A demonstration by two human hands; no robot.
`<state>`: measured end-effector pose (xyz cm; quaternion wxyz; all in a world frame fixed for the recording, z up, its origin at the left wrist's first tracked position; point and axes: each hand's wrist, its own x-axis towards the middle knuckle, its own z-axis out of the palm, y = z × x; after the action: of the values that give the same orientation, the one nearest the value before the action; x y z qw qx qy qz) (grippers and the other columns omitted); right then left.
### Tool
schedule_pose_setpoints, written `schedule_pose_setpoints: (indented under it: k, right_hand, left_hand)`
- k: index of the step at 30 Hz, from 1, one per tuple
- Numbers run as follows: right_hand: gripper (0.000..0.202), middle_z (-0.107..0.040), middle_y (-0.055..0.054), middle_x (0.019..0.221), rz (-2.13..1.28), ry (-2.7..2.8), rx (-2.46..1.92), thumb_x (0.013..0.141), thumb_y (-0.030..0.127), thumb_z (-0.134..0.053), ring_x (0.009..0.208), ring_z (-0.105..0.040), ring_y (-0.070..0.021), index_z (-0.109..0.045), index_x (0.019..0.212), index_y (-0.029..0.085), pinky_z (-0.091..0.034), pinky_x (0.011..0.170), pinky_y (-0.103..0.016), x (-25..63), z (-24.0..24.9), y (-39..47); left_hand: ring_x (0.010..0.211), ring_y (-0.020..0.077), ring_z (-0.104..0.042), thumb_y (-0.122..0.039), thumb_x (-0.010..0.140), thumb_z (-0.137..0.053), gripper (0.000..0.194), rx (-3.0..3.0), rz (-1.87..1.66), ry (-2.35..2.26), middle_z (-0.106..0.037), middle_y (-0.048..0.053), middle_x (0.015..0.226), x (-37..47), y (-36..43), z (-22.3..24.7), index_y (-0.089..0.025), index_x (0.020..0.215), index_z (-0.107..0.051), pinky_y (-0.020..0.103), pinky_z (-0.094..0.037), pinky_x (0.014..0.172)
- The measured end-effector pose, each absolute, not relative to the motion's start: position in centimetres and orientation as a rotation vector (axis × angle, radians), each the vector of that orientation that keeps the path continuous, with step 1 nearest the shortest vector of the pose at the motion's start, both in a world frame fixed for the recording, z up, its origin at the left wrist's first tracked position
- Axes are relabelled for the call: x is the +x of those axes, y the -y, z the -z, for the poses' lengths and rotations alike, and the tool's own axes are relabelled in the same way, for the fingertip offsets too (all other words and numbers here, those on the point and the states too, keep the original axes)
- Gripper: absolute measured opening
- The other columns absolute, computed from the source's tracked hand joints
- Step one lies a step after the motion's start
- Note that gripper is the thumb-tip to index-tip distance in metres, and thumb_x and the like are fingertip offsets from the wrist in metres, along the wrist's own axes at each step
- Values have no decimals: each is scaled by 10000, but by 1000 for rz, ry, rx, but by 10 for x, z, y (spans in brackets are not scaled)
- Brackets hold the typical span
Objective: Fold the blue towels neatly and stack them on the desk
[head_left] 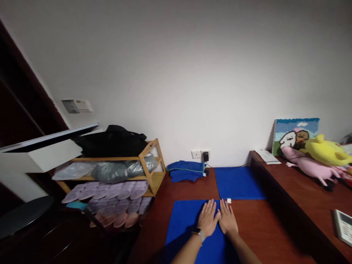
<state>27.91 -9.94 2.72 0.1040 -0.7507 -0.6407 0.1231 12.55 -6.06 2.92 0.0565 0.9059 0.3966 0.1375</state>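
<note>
A blue cloth (183,223) lies spread on the reddish-brown wooden table, partly under my forearms. My left hand (208,220), with a watch on its wrist, rests flat on this cloth with its fingers stretched forward. Beside it, my right hand (228,219) lies flat along the cloth's right edge, fingers extended and the thumbs close together. A white tag (229,201) shows by the right fingertips. Farther back is a second flat blue cloth (240,183). To its left sits a loosely folded blue cloth (187,170) against the wall.
A wooden shoe rack (156,179) with slippers and a black bag (112,141) stands left. A raised surface on the right bears a pink plush toy (305,165), a yellow plush toy (326,151), a picture (295,134) and a calculator (344,225). A black plug (205,156) sits in the wall socket.
</note>
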Motion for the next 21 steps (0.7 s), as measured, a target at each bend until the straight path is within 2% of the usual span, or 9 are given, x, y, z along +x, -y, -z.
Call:
schedule_pose_setpoints:
  k: [3,6,9,12,17,21]
  right_hand:
    - [644,-150,-16,1697,-331,1970,-2190,987,353,-230,1583,-71,-218,-328,1601,188,-36,1282,-437,281,-18,97]
    - [653,-155,-16,1697,-321,1931,-2208,996,372,-210,1583,-78,-213,-300,1610,169,-45,1284,-419,282,-17,95]
    - [685,-150,-29,1700,-323,1864,-2238,1018,425,-150,1583,-76,-207,-214,1623,112,-57,1286,-403,281,-23,95]
    - [696,-140,-22,1702,-334,1844,-2247,1026,450,-122,1584,-62,-194,-179,1625,100,-61,1288,-397,280,-29,97]
    - [695,-120,-8,1704,-342,1844,-2249,1030,463,-104,1583,-55,-186,-169,1628,114,-46,1289,-387,280,-30,99]
    - [688,-125,-14,1704,-338,1847,-2260,1031,447,-121,1584,-46,-184,-174,1626,106,-42,1290,-391,279,-31,99]
  left_hand:
    - [1566,242,-231,-472,1060,-126,632,2704,-399,-1188,-266,88,1690,152,56,-13,-224,1641,-108,507,-238,1274]
    - [1569,239,-219,-502,1059,-137,637,2707,-377,-1182,-265,80,1692,142,48,-9,-237,1638,-152,503,-221,1278]
    - [1572,239,-211,-555,1052,-172,670,2688,-324,-1284,-248,80,1696,106,36,-15,-221,1631,-208,490,-208,1283]
    - [1570,246,-221,-590,1043,-183,702,2624,-268,-1494,-255,85,1694,53,20,-23,-202,1624,-243,494,-207,1280]
    - [1563,255,-245,-640,1024,-192,763,2530,-262,-1752,-300,113,1678,-25,1,-24,-157,1604,-307,475,-220,1273]
    - [1563,260,-240,-649,1021,-202,776,2522,-316,-1789,-286,119,1680,-42,-1,-20,-144,1600,-314,470,-242,1268]
